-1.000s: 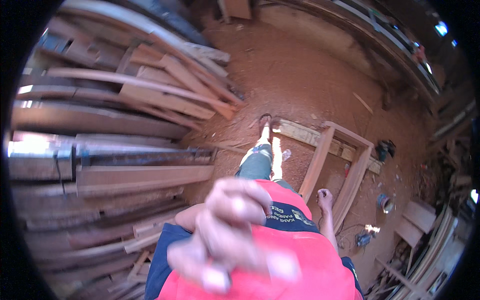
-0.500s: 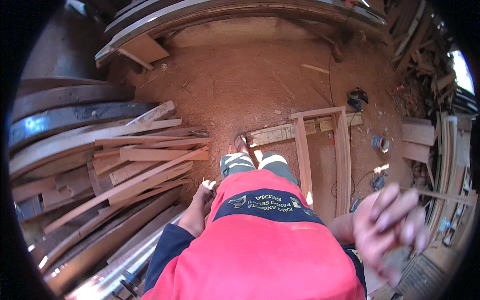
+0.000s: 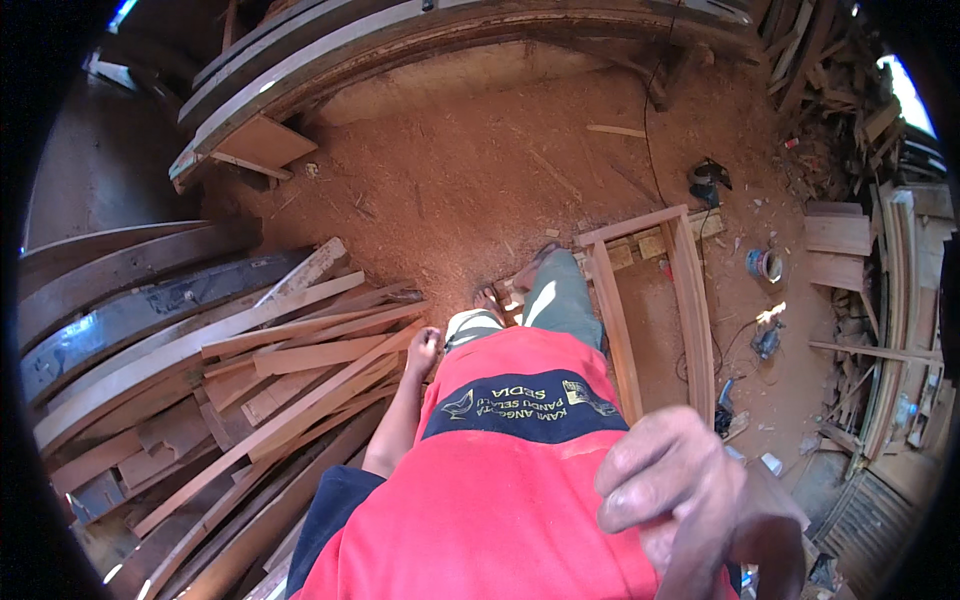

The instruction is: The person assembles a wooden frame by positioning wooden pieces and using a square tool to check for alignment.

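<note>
My left hand [image 3: 424, 350] hangs beside my left leg, next to the ends of the stacked wooden boards [image 3: 320, 355]. Its fingers are curled closed, and what they hold, if anything, is too small to make out. Raised close in front of my red shirt [image 3: 500, 490], my right hand [image 3: 670, 490] has its fingers bent inward to the thumb; the inside of the grip is hidden. A wooden frame [image 3: 612, 320] with two long rails and a crosspiece lies to the right of my legs, its far end over a flat timber [image 3: 650, 245].
A long workbench [image 3: 400, 50] spans the far side. On the sawdust-covered floor [image 3: 460, 190] at right lie a dark power tool [image 3: 709, 182] with a cable and a round tin [image 3: 764, 266]. More timber [image 3: 890, 330] leans along the right edge.
My right hand has come inward from the right to the front of my shirt, its fingers curling tighter. The left hand has swung slightly forward. One foot has stepped ahead beside the frame.
</note>
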`<state>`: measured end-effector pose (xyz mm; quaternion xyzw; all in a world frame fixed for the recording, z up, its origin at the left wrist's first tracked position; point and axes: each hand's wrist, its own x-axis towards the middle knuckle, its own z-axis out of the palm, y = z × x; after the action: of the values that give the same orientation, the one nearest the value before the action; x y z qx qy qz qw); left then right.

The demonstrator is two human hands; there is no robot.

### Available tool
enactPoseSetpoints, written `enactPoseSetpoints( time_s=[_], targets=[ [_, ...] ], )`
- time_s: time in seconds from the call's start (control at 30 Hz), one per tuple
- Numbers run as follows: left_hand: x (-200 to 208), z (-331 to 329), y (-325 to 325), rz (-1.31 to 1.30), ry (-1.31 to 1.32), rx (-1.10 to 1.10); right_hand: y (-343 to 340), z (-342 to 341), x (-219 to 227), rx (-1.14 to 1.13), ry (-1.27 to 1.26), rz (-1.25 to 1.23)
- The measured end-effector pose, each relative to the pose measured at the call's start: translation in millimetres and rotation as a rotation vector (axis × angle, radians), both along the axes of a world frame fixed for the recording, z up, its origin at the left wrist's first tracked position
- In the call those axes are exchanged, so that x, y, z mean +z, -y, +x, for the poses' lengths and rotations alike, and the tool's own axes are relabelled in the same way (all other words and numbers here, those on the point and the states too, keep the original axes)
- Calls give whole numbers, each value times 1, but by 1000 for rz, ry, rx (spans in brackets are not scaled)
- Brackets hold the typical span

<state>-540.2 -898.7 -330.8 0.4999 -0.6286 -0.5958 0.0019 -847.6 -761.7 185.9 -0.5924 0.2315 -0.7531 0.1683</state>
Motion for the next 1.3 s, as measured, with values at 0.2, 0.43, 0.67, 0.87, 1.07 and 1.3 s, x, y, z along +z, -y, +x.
enactPoseSetpoints(
  time_s=[0.2,0.43,0.67,0.87,1.07,1.3],
  targets=[
    [-11,-4,7,-61,243,-118,18,-51,-3,-373,355,41],
    [-33,-49,33,-45,405,195,62,-181,-6,14,113,54],
    [-15,-197,-8,69,275,298,86,-241,-30,-23,188,465],
    [-50,-167,-36,99,531,-72,148,-295,-49,159,26,136],
    [-71,-242,24,182,264,399,194,-310,-40,-2,326,455],
    [-33,-335,168,44,163,149,265,-348,-48,626,639,368]
  ],
)
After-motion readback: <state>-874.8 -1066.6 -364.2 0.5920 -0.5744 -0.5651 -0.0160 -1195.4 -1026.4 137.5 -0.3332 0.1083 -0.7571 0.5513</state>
